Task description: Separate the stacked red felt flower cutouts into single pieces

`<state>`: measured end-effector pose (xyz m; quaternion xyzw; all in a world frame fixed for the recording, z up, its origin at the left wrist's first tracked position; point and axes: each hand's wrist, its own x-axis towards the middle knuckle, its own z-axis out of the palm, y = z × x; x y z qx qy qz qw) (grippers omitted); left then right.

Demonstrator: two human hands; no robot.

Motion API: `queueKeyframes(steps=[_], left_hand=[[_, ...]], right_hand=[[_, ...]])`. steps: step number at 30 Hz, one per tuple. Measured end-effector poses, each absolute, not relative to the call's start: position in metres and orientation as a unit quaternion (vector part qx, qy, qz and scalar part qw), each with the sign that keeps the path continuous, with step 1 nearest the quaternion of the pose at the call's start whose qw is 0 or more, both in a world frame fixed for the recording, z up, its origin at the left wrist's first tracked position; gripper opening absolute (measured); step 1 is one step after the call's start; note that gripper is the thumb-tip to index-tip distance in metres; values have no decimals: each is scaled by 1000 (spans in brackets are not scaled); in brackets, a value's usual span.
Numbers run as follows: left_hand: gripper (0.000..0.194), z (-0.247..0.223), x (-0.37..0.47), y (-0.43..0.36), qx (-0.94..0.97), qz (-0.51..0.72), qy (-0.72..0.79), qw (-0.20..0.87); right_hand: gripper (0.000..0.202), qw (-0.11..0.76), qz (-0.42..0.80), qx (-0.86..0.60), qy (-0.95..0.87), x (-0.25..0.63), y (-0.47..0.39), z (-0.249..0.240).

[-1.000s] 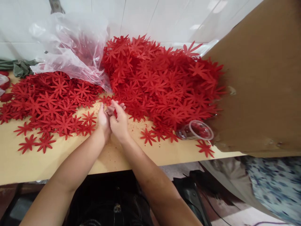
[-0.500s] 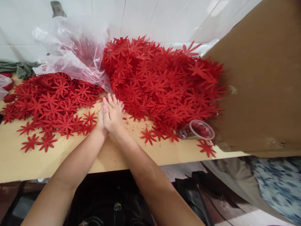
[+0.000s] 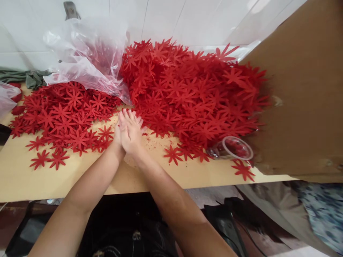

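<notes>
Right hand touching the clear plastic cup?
No, the right hand rests against the left hand, well to the left of the clear plastic cup.

A: Hands?
B: Right hand (image 3: 131, 134) pressed flat against left hand (image 3: 117, 135), fingers extended, over yellow tabletop (image 3: 16, 171). Between the palms: hidden.
A: Surroundings?
B: Smaller heap of red flower cut-outs (image 3: 64, 117) leftward; larger heap (image 3: 193, 96) rightward. Plastic bag (image 3: 85, 57) behind the smaller. Clear cup (image 3: 218, 151) on its side, near brown cardboard (image 3: 300, 100).

On the table (image 3: 40, 182), a bag (image 3: 88, 53) lies behind the left flower pile (image 3: 64, 121), a cup (image 3: 220, 150) before the right pile (image 3: 187, 92).
</notes>
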<state>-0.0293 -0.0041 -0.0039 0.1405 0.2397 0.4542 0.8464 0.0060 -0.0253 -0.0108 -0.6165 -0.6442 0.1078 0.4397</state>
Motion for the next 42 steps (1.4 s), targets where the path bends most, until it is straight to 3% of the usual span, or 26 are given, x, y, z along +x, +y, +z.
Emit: queueKeyframes(steps=[7,14,21,27,33,42], left_hand=[[45,1,-16,-2,146,436,250,852],[43,-8,-11,-5,139,460,266,836],[44,0,-8,-9,165,435,267,844],[65,9,-23,-1,123,430,274,852],[49,9,-5,-19,144,420,228,866],[57,17,-21,-11,160,448,232,848]], right_hand=[[55,459,95,-630,-619,42,-12,-33],[54,486,209,-597,-603,23,-28,-32],[61,469,125,-628,-609,48,-11,-23],[58,422,104,-558,-706,35,-45,-25],[75,505,174,-643,-549,34,-22,-10],[61,477,78,-577,-658,39,-31,-18]])
